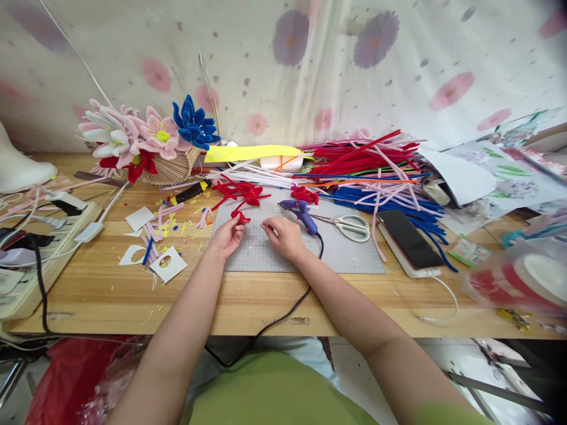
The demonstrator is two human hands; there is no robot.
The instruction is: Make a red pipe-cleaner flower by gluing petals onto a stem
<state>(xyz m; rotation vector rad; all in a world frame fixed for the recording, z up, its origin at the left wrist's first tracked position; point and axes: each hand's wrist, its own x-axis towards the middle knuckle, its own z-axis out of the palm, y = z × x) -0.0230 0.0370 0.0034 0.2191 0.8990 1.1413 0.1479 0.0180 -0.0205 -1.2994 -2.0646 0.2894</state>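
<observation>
At frame centre, over the grey cutting mat (345, 254), the left hand (227, 236) pinches a small red pipe-cleaner piece (240, 218) low down, apparently to leave its top free, while the right hand (283, 236) curls alongside, its grasp impossible to tell, with the blue glue gun (301, 211) handy just above it.

The tabletop (110, 289) is smooth pale wood, the grey mat (345, 254) matt. The red chenille piece (240, 217) looks fuzzy. Scissors (349, 225) pair metal blades with plastic handles; the phone (410, 239) screen is glossy; the backdrop (336, 77) is cloth.

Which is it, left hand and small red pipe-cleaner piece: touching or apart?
Touching. The head view shows the left hand pinching the red pipe-cleaner piece, with no gap.
</observation>
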